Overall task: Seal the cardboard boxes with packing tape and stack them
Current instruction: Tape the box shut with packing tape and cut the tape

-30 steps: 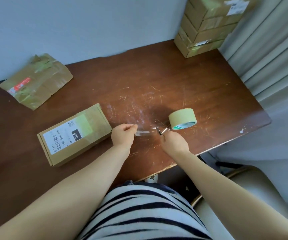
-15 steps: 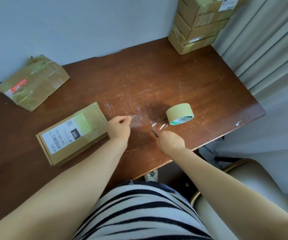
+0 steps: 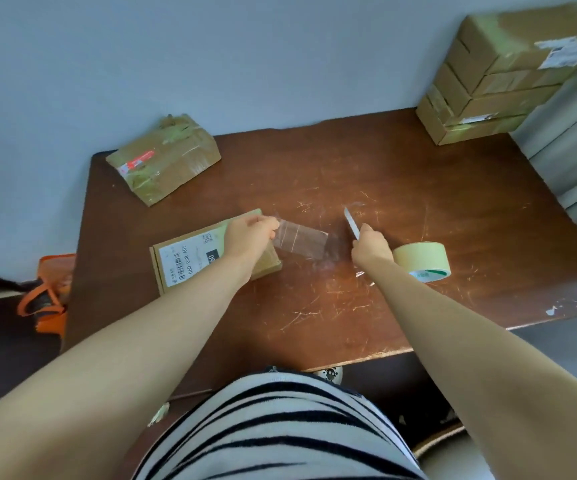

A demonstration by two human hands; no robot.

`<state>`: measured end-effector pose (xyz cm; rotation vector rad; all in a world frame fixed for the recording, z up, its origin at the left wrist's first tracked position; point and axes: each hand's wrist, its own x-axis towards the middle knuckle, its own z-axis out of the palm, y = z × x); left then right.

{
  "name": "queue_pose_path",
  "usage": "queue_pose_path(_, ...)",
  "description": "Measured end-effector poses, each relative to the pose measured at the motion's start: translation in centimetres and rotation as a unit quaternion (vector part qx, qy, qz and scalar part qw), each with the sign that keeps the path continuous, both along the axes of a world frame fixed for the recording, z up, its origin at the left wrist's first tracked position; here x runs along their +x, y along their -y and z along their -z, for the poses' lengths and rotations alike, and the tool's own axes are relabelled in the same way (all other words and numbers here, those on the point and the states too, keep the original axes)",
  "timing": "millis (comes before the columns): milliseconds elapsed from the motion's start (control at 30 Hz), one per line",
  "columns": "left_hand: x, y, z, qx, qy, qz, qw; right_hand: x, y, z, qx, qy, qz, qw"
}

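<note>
A flat cardboard box (image 3: pixel 190 258) with a white shipping label lies on the brown table (image 3: pixel 401 188), left of centre. My left hand (image 3: pixel 250 237) is above the box's right end and pinches one end of a clear tape strip (image 3: pixel 300 242), which hangs to the right over the table. My right hand (image 3: pixel 370 247) grips a small knife or scissors with a silver blade (image 3: pixel 351 221) pointing away from me. The tape roll (image 3: pixel 423 259) stands on edge just right of my right hand. A stack of three boxes (image 3: pixel 487 88) sits at the table's far right corner.
A crumpled taped parcel (image 3: pixel 164 157) lies at the far left corner against the wall. An orange bag (image 3: pixel 49 299) is on the floor left of the table. Grey curtains (image 3: pixel 571 150) hang at the right. A chair (image 3: pixel 453 452) is at the lower right.
The camera view has shifted, so the table sits further right in frame. The tape strip now hangs free from the roll in my left hand, and my right hand has lifted the blade.
</note>
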<state>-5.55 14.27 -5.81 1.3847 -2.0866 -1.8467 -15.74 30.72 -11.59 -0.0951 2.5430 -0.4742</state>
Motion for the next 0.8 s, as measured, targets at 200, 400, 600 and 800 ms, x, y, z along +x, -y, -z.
queue_pose_path(200,1.5,2.8,-0.8,-0.006,-0.017,-0.039,0.999,1.5,4.3,-2.3,-0.216,-0.042,-0.001,0.975)
queue_pose_path(400,1.8,4.3,-1.4,0.005,-0.042,-0.082,0.996,3.0,7.0,-5.9,-0.399,0.197,-0.007,0.895)
queue_pose_path(600,3.4,6.4,-1.7,-0.006,-0.051,-0.060,0.997,2.2,8.4,-6.5,-0.395,0.180,0.005,0.901)
queue_pose_path(800,4.2,8.0,-0.7,-0.015,-0.007,-0.057,0.998,2.8,10.2,-6.7,-0.345,0.195,0.009,0.918)
